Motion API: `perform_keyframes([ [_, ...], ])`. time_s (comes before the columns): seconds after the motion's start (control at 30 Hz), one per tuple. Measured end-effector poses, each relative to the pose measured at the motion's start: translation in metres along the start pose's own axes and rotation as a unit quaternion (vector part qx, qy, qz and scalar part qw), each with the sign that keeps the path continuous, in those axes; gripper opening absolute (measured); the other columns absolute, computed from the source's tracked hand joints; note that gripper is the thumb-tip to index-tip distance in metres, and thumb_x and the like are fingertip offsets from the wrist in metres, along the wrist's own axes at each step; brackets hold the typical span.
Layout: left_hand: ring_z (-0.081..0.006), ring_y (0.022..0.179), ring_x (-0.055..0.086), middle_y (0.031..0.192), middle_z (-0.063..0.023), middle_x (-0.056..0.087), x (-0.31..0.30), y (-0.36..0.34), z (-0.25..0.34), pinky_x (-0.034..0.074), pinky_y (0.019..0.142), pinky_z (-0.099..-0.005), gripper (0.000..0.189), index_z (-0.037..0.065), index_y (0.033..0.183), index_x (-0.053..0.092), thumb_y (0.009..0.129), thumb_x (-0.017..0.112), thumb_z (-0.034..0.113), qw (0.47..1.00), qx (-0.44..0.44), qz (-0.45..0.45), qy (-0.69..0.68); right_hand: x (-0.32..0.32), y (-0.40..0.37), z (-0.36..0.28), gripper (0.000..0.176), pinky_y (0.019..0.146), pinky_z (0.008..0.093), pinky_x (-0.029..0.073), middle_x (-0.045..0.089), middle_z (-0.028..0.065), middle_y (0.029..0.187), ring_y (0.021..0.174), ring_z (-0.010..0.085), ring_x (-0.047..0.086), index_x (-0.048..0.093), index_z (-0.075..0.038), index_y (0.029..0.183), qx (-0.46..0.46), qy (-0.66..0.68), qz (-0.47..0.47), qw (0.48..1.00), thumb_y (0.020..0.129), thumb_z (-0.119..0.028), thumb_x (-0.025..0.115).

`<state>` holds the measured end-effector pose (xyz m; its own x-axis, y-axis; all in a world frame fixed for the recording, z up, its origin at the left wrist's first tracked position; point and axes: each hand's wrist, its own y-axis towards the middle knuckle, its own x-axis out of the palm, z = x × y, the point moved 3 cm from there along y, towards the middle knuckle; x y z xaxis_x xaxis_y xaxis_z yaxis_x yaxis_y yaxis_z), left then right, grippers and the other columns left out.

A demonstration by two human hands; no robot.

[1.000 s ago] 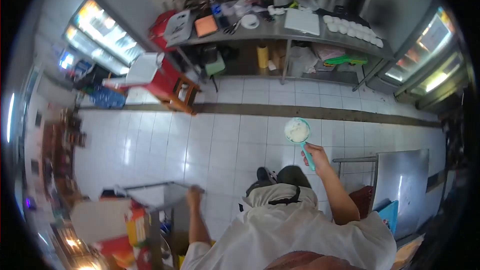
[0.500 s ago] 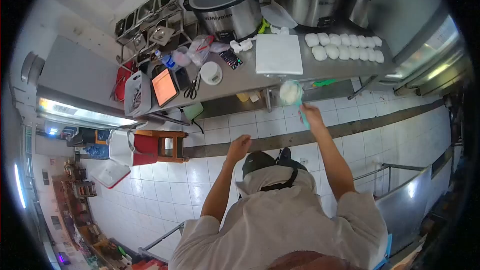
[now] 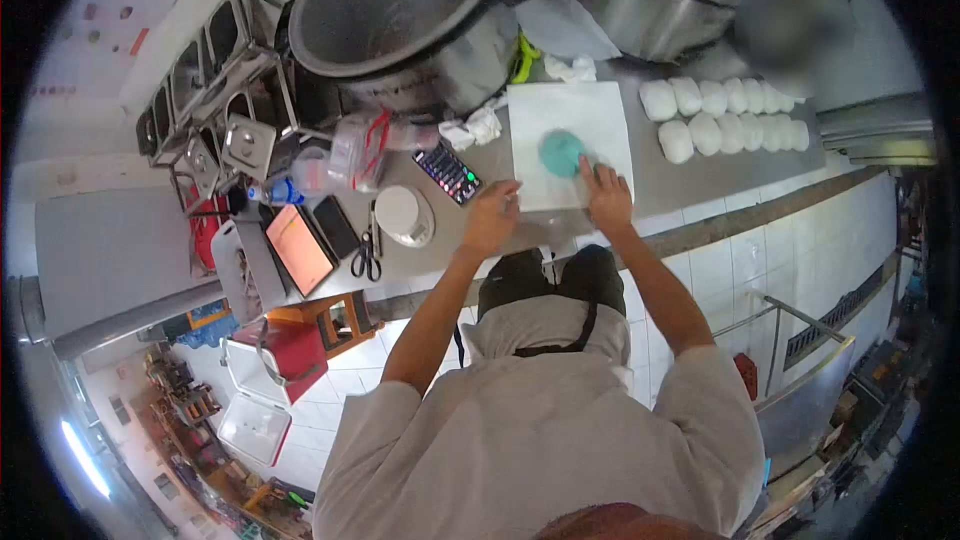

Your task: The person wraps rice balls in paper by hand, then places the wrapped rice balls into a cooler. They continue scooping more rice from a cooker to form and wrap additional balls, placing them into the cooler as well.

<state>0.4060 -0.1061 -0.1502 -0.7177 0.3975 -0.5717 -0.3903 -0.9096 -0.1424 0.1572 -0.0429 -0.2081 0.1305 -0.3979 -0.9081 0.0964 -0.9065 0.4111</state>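
My right hand (image 3: pixel 608 200) is closed round the handle of a teal scoop (image 3: pixel 562 153). The round bowl of the scoop is turned over, its back facing up, on a stack of white paper sheets (image 3: pixel 535 112); whatever lies under it is hidden. At the lower left edge of the sheets is my left hand (image 3: pixel 490 220), its fingers curled with their tips at the paper. Whether they pinch a sheet does not show clearly. White wrapped portions (image 3: pixel 705 135) line up in two rows to the right of the paper.
Behind the paper stand a large open cooker (image 3: pixel 400 10) and a second metal pot (image 3: pixel 660 15). Left of my hands are a phone (image 3: pixel 447 173), a white scale (image 3: pixel 404 217), scissors (image 3: pixel 367 258) and an orange-screened tablet (image 3: pixel 298 248). A red-and-white cooler (image 3: pixel 290 360) sits below.
The scoop, earlier held upright in front of the counter with white rice in it, is now upside down on the paper. My left hand has moved forward to the paper's edge. The view is closer.
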Motion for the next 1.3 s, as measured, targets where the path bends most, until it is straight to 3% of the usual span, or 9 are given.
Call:
perform_keyframes([
  [0.1,-0.0335,0.133,0.049,0.148,-0.0213,0.045,0.032,0.051,-0.009,0.041,0.110,-0.0446,0.065,0.000,0.142,0.045,0.087,0.073,0.022,0.988,0.069,-0.046,0.128,-0.011,0.016,-0.001,0.071,0.070,0.0436,0.055,0.061,0.0147,0.102,0.087,0.0331,0.066,0.039,-0.013,0.153,0.080,0.078,-0.158,0.981,0.085,-0.007,0.059],
  [0.27,-0.0341,0.153,0.020,0.167,-0.0172,0.010,0.067,0.071,-0.028,0.024,0.121,-0.0503,0.115,-0.001,0.159,0.012,0.077,0.083,0.038,0.939,0.029,-0.132,0.316,-0.004,0.030,0.013,0.075,0.065,0.0430,0.058,0.060,0.0143,0.103,0.088,0.0320,0.067,0.036,-0.021,0.156,0.015,0.140,-0.185,0.973,0.086,-0.004,0.057],
  [0.53,-0.0329,0.154,0.015,0.169,-0.0145,0.007,0.067,0.067,-0.019,0.019,0.122,-0.0542,0.122,0.004,0.160,0.009,0.074,0.083,0.047,0.930,-0.033,-0.135,0.339,0.011,0.026,0.047,0.074,0.064,0.0433,0.058,0.058,0.0127,0.106,0.087,0.0308,0.067,0.037,-0.025,0.156,-0.017,0.139,-0.134,0.981,0.087,-0.007,0.060],
  [0.67,-0.0269,0.155,0.015,0.169,-0.0116,0.006,0.072,0.062,-0.020,0.019,0.124,-0.0506,0.126,0.007,0.161,0.008,0.069,0.086,0.046,0.942,-0.046,-0.106,0.315,-0.013,0.052,0.072,0.071,0.064,0.0450,0.056,0.059,0.0135,0.103,0.081,0.0316,0.067,0.038,-0.023,0.155,-0.013,0.252,-0.212,0.944,0.090,-0.008,0.060],
  [0.77,-0.0283,0.152,0.025,0.165,-0.0124,0.022,0.076,0.050,-0.003,0.021,0.123,-0.0503,0.111,0.005,0.158,0.023,0.072,0.085,0.040,0.955,-0.058,-0.050,0.286,-0.031,0.082,0.083,0.068,0.064,0.0458,0.056,0.061,0.0145,0.099,0.076,0.0338,0.066,0.039,-0.023,0.154,0.015,0.281,-0.157,0.946,0.091,-0.009,0.061],
  [0.9,-0.0316,0.132,0.048,0.143,-0.0119,0.048,0.091,0.032,-0.008,0.042,0.111,-0.0473,0.067,0.005,0.136,0.051,0.079,0.079,0.029,0.968,-0.008,0.020,0.249,-0.006,0.172,0.099,0.061,0.071,0.0445,0.055,0.065,0.0157,0.098,0.081,0.0338,0.067,0.048,-0.020,0.149,0.102,0.255,-0.044,0.961,0.091,-0.010,0.063],
  [1.07,-0.0290,0.111,0.060,0.116,-0.0080,0.059,0.095,0.024,-0.004,0.058,0.086,-0.0424,0.028,0.008,0.111,0.060,0.086,0.070,0.017,0.973,0.092,0.030,0.209,0.075,0.235,0.113,0.051,0.079,0.0486,0.057,0.064,0.0187,0.108,0.099,0.0384,0.066,0.052,-0.011,0.143,0.034,0.158,-0.061,0.985,0.092,-0.015,0.061],
  [1.17,-0.0290,0.108,0.064,0.115,-0.0092,0.062,0.097,0.042,-0.014,0.058,0.083,-0.0419,0.027,0.011,0.114,0.064,0.087,0.067,0.014,0.967,0.090,-0.053,0.233,0.034,0.228,0.109,0.045,0.091,0.0485,0.053,0.064,0.0193,0.114,0.109,0.0392,0.063,0.058,-0.008,0.135,0.029,0.161,0.044,0.985,0.091,-0.014,0.063],
  [1.3,-0.0268,0.107,0.065,0.113,-0.0072,0.062,0.090,0.054,-0.009,0.059,0.080,-0.0389,0.027,0.011,0.113,0.064,0.086,0.066,0.012,0.947,0.142,-0.102,0.269,-0.017,0.143,0.098,0.041,0.095,0.0454,0.051,0.064,0.0194,0.119,0.108,0.0363,0.064,0.061,-0.005,0.130,0.083,0.282,-0.042,0.955,0.090,-0.011,0.063],
])
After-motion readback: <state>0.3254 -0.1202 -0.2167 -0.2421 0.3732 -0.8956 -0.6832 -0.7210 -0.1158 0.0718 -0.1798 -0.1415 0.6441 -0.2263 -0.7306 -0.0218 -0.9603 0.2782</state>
